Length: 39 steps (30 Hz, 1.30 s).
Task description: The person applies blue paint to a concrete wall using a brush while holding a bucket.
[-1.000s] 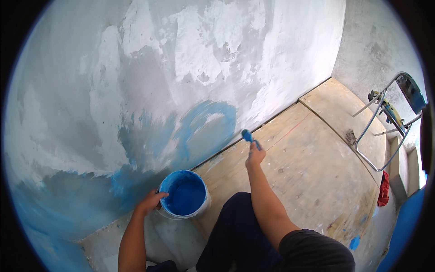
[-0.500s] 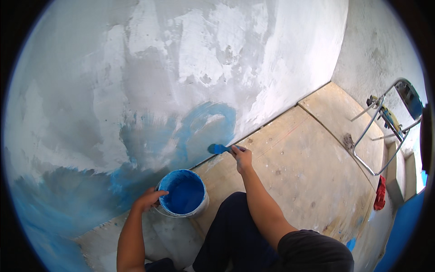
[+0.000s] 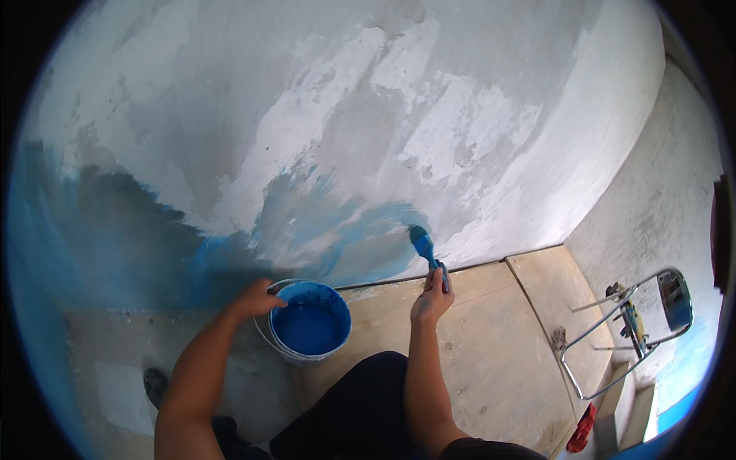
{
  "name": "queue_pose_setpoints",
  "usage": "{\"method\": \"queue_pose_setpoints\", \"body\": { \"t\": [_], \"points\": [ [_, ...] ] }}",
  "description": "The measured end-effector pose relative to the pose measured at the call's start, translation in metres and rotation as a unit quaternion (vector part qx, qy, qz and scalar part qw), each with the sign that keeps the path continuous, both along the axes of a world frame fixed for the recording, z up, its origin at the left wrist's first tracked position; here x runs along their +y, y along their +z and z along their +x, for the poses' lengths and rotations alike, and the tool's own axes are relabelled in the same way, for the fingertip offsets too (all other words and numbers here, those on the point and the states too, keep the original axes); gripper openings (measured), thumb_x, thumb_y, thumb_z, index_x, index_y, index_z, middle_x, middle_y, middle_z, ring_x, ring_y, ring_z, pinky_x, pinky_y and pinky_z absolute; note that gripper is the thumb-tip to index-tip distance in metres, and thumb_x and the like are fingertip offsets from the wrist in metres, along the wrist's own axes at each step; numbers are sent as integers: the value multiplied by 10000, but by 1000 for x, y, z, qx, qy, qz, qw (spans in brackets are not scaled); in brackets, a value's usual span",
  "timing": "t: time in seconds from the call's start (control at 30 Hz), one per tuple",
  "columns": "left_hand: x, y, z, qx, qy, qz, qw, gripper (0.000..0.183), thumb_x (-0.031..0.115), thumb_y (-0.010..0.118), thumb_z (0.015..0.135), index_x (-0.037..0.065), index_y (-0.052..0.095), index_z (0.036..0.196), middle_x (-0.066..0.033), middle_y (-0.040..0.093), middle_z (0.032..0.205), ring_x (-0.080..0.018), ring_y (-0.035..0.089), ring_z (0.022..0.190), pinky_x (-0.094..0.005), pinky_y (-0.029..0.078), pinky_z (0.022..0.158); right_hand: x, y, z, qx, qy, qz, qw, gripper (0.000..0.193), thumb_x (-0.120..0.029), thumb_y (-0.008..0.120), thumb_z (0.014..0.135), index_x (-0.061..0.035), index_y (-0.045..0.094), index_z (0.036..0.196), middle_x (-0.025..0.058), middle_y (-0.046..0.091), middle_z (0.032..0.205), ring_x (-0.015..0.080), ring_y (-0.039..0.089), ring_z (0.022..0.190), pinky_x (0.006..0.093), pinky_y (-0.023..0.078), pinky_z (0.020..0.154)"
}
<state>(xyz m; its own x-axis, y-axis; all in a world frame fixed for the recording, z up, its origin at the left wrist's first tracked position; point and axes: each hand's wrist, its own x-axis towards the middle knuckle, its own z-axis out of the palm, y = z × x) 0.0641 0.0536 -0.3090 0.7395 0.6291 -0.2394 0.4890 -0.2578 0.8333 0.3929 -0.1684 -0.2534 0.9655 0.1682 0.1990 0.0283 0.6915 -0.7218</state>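
Grey-white wall [image 3: 345, 115] is seen at the far side, where one brush [image 3: 424, 245], handle pinched in the right hand [image 3: 432, 303], has been swung rightward to the right end of the blue smear [image 3: 360, 226], so painting is presumably being done there, while one bucket [image 3: 314, 291], near left, is gripped at its rim by the left hand [image 3: 259, 299] and one chair [image 3: 675, 300] is seen at right.

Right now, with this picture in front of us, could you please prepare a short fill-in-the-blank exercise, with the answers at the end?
1. The right hand holds a ____.
2. The colour of the paint in the bucket is ____.
3. The person's ____ hand is at the bucket's rim.
4. The chair stands near the ____ edge of the picture.

Missing words: brush; blue; left; right.
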Motion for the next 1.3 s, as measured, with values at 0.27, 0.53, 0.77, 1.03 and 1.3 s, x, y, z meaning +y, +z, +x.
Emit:
{"method": "queue_pose_setpoints", "body": {
  "t": [0.27, 0.53, 0.77, 1.03, 1.3],
  "points": [
    [-14, 33, -26, 96, 35, -38, 994, 508, 303, 796, 842, -4, 693, 1232, -177, 731, 1132, -284, 701, 989, -403, 546, 856, 19, 20, -93, -205, 133, -211, 946, 259, -64, 751, 932, 76, 711, 1146, 77, 713, 1018, 108, 650, 878, 220, 511, 805],
    [0, 21, -37, 138, 19, -39, 990, 443, 276, 790, 828, 14, 708, 1176, -152, 734, 1014, -236, 684, 865, -391, 549, 754, 6, 31, -75, -465, 151, -345, 801, 220, -3, 735, 884, 29, 733, 1101, 177, 729, 1125, 264, 716, 960, 320, 553, 813],
    [-2, 17, -27, 88, 11, -9, 996, 381, 255, 790, 811, 19, 729, 1105, -112, 726, 882, -199, 653, 706, -366, 522, 630, 34, -29, -72, -619, 216, -398, 641, 250, -52, 749, 870, -33, 747, 1120, 172, 713, 1122, 356, 713, 928, 418, 574, 797],
    [0, 43, -22, 153, -19, -52, 987, 461, 315, 812, 822, -3, 693, 1134, -131, 701, 835, -203, 643, 634, -366, 517, 577, -3, 8, -28, -467, 0, -347, 813, 210, 44, 730, 879, 51, 723, 1089, 175, 745, 1024, 269, 731, 913, 346, 564, 768],
    [11, 35, -22, 149, -84, -39, 984, 524, 428, 852, 787, 8, 712, 1067, -103, 688, 791, -185, 634, 624, -334, 514, 586, -22, 26, 13, -207, -105, -244, 942, 315, -128, 620, 1026, 88, 663, 1252, 133, 741, 1031, 175, 735, 867, 285, 593, 640]
  ]
}}
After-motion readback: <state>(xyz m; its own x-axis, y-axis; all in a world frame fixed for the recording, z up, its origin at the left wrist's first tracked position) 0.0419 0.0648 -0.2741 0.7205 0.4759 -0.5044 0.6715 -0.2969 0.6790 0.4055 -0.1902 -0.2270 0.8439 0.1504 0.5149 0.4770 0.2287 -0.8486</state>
